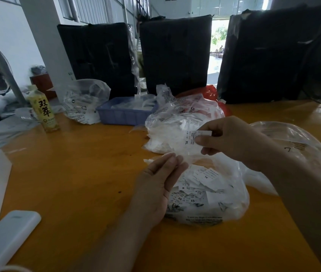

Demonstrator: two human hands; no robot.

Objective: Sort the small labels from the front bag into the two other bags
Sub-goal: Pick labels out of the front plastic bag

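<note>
- While the person sits at the big orange table (81,173), three black wrapped bundles (175,54) stand upright along its far edge, easily the biggest things around.
- Right side: a clear bag (301,146) lying partly under the right forearm; can't tell what's in it.
- Closest to the person is the front bag (210,195), clear plastic, full of loose white labels marked XL, XS and such.
- Just behind it, touching, sits the middle bag (177,122), stuffed with white labels, something red at the back.
- Further back there's a blue tray (124,114) holding white packets, with another plastic bag (83,101) just left of it.
- A yellow drink bottle (44,110) stands upright on the left, well apart from the bags.
- Right hand (232,140) is pinching a label (193,137) marked XL between thumb and fingers, held above the middle bag.
- Left hand (159,183) has its fingertips pressed together on a bit of white, either a label or the front bag's plastic; can't tell which.
</note>
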